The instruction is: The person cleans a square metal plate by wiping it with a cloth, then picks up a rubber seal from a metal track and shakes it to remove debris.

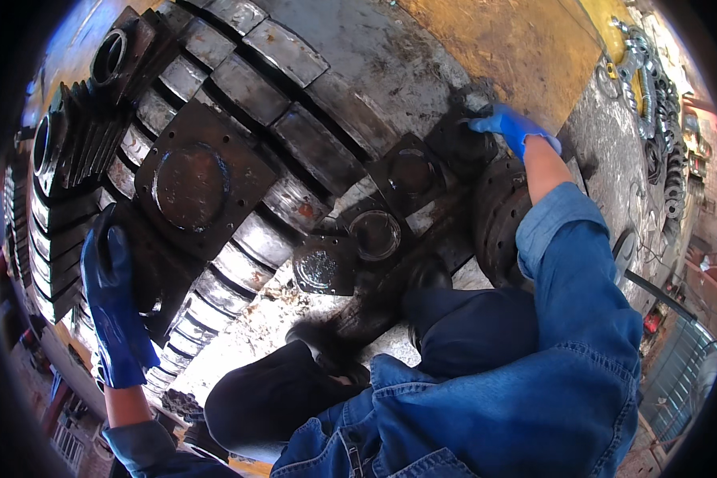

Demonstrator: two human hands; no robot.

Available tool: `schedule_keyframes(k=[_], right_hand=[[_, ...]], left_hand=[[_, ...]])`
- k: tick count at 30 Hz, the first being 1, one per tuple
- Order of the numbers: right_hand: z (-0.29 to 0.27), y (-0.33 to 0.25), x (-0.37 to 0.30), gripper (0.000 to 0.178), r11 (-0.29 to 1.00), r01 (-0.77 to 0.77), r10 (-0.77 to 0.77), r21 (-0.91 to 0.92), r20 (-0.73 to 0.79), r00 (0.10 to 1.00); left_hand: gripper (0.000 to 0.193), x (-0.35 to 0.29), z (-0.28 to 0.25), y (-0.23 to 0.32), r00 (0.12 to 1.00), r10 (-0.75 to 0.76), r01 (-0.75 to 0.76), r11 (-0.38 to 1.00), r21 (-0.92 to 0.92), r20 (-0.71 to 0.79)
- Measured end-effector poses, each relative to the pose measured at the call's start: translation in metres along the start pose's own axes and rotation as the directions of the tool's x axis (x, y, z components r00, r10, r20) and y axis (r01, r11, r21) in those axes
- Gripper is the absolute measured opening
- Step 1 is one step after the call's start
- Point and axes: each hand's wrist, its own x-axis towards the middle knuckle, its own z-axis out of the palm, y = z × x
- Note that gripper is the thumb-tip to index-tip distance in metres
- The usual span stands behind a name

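Observation:
My right hand, in a blue glove, reaches out to the far right. Its fingers are bent over the edge of a dark metal plate. My left hand, also gloved in blue, is at the left beside a dark, tilted metal piece. Its fingers stretch away from me with the thumb apart; whether they touch the piece is unclear. Close to it, a large square flange plate with corner holes and a round ring mark lies on rows of metal blocks. Smaller square flange plates lie between my hands.
Curved rows of grey metal blocks cross the left side. Stacked flanges with round collars stand at far left. Thick round flanges sit by my right forearm. Chains lie at far right. My knees are close to the parts.

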Motion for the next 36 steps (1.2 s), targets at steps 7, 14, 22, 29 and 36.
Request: schedule_keyframes(k=[7,14,22,29,36], right_hand=[[-0.004,-0.068,-0.029,0.079,0.908,-0.165,0.178,-0.384,-0.001,0.984],[-0.012,-0.057,-0.026,0.075,0.884,-0.189,0.173,-0.427,-0.075,0.982],[-0.006,-0.06,-0.034,0.083,0.886,-0.213,0.239,-0.412,0.012,0.971],[-0.003,-0.045,-0.01,0.093,0.736,-0.241,0.312,-0.632,0.0,0.95],[-0.007,-0.051,-0.024,0.087,0.776,-0.108,0.218,-0.622,0.102,0.971]], left_hand=[[0.045,-0.005,-0.012,-0.015,0.987,0.154,-0.159,0.981,0.107,0.054],[0.043,0.004,-0.005,-0.001,0.999,0.043,-0.042,0.993,-0.11,0.006],[0.036,0.004,-0.003,-0.005,0.972,0.185,-0.196,0.979,-0.06,-0.146],[0.043,0.015,0.001,-0.016,0.997,0.039,-0.036,0.998,-0.047,0.065],[0.044,0.001,-0.007,0.008,0.999,0.001,0.001,0.998,-0.061,0.037]])
